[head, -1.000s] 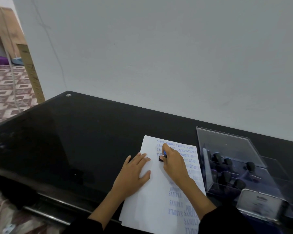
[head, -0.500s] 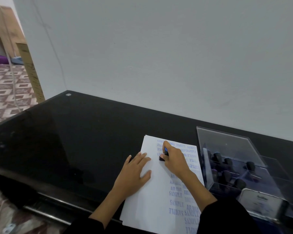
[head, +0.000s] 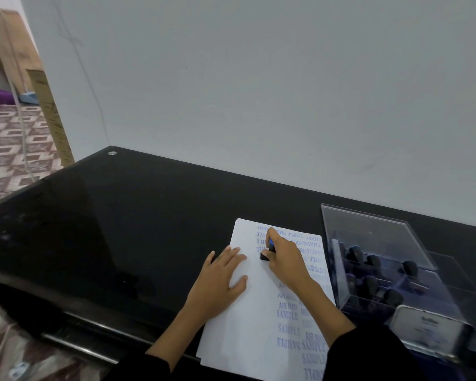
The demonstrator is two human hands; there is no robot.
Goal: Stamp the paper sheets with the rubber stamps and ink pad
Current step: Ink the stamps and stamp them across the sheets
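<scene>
A stack of white paper sheets [head: 250, 325] lies on the black glass table [head: 121, 229], its right side covered with blue SAMPLE and AIR MAIL prints. My right hand [head: 285, 259] grips a small black rubber stamp [head: 265, 255] with a blue top, its base down on the upper middle of the sheet. My left hand [head: 217, 281] lies flat with fingers spread on the sheet's left edge, just left of the stamp.
A clear plastic box [head: 374, 259] with its lid raised stands right of the paper and holds several black-handled stamps [head: 368, 273]. A silver tin lid [head: 423, 331] leans at its front. A grey wall runs behind the table; patterned floor lies far left.
The right hand with the stamp has stayed at almost the same spot on the upper sheet. My left hand has not moved.
</scene>
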